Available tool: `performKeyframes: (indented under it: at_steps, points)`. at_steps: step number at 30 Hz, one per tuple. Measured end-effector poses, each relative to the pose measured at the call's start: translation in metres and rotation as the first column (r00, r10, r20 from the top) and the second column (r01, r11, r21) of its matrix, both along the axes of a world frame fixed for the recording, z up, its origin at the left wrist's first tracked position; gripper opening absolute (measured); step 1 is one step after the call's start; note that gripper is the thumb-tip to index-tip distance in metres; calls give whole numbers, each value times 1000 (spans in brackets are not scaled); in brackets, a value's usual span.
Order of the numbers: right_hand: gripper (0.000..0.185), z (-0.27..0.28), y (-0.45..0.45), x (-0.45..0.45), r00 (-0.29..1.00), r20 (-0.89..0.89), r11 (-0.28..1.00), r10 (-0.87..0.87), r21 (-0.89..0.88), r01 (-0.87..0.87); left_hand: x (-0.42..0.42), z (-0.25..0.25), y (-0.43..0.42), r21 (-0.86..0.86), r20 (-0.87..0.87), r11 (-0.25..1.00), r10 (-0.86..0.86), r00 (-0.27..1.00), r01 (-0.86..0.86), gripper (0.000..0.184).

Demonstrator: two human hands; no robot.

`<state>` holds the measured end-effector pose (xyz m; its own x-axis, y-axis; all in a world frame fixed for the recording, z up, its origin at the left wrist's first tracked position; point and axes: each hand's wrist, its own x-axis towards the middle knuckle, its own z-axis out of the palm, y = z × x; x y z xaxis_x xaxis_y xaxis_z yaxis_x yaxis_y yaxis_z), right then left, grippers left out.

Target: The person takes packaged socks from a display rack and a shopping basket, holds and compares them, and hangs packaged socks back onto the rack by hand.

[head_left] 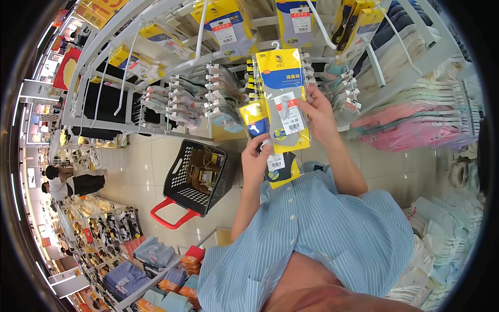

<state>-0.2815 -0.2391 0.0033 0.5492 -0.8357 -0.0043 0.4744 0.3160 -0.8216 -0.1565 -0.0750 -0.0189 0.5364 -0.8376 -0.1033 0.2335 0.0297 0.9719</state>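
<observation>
My right hand (318, 115) is closed on the right edge of a pack of grey socks (278, 96) with a yellow and blue header card, a hook at its top and a white and red price sticker reading 10.00. Behind and below it, to the left, my left hand (255, 158) pinches a pack of dark socks (280, 174) with a yellow card and a white price label. The front pack partly covers this second one. Both packs are held up in front of the display rack.
A black shopping basket (179, 169) with a red handle stands on the tiled floor, holding a brown item and a yellow pack. White rack hooks (200, 31) jut out ahead. Pink folded clothes (397, 132) hang to the right. Two people (75, 182) are far left.
</observation>
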Motion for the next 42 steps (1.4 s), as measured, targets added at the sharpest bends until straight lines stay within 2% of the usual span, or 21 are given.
performKeyframes:
  at_steps: [4, 8, 12, 14, 18, 21, 22, 26, 29, 35, 42]
  points:
    - [29, 1, 0, 7, 998, -29, 998, 64, 15, -64, -6, 5, -1, 5, 50, 1000, 17, 999, -17, 17]
    - [38, 3, 7, 8, 993, -20, 994, 112, 12, -112, -4, -1, 3, 18, -151, 994, 111, 982, -110, 17]
    - [49, -3, 14, 6, 984, -53, 983, 173, -56, -176, 2, 1, 5, 51, -125, 990, 137, 983, -132, 18]
    - [52, -4, 15, 3, 983, -79, 985, 169, -20, -171, 2, 1, 7, 34, -88, 993, 120, 989, -117, 18]
    - [55, 5, 6, 8, 988, -81, 988, 131, -74, -138, 0, 5, 9, 9, -143, 990, 144, 979, -144, 21]
    - [55, 28, -9, 15, 995, -56, 984, 78, -158, -86, 0, 7, 16, 20, -133, 991, 133, 982, -131, 23]
    - [50, 33, -15, 16, 992, -101, 975, 75, -201, -94, 1, 7, 20, 26, -128, 991, 135, 983, -132, 23]
    - [38, 54, -24, 29, 995, -62, 953, 74, -290, -89, 4, 3, 28, 21, -112, 980, 197, 974, -196, 21]
    - [36, 58, -33, 43, 993, -61, 940, 104, -321, -118, 7, 1, 37, 18, -156, 973, 229, 961, -229, 21]
    - [30, 62, -47, 72, 997, 60, 942, 58, -334, -35, 16, -9, 51, 18, -142, 958, 286, 948, -287, 19]
    - [33, 51, -48, 69, 997, 42, 963, 58, -266, -45, 18, -10, 55, 16, -193, 950, 310, 931, -313, 19]
